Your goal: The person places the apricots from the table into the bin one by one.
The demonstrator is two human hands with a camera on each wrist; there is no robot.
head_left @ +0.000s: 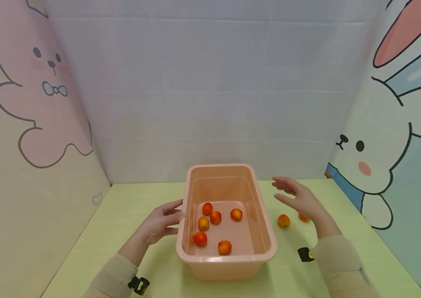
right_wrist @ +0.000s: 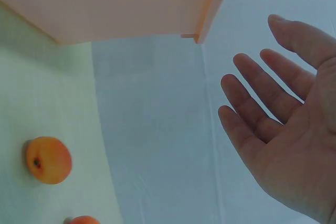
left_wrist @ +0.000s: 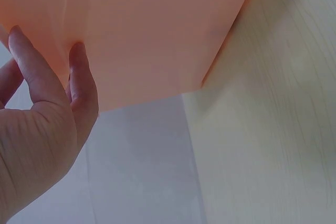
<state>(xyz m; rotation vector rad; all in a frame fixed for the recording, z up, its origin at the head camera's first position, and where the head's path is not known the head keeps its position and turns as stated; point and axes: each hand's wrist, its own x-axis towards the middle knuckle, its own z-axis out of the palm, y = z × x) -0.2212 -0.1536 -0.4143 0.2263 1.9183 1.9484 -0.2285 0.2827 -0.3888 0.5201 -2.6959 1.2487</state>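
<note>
A peach-coloured plastic tub [head_left: 229, 259] stands upright in the middle of the table. Several small orange-red fruits, apricot-like, lie on its floor, one of them [head_left: 224, 247] close to the near end. My left hand [head_left: 162, 223] is at the tub's left side, fingers extended; in the left wrist view its fingertips appear to touch the tub wall [left_wrist: 152, 35]. To the tub's right, my right hand [head_left: 303, 200] hovers with nothing in it, its relaxed fingers spread apart in the right wrist view. Beneath it, a loose fruit [head_left: 283, 221] and a second fruit [head_left: 304, 217], partly hidden by the wrist, rest on the table.
The pale yellow-green wood-grain table [head_left: 139, 207] meets a white cloth backdrop [head_left: 210, 91] behind the tub. Side panels with a cartoon bear [head_left: 46, 111] and a cartoon rabbit [head_left: 378, 165] flank it left and right.
</note>
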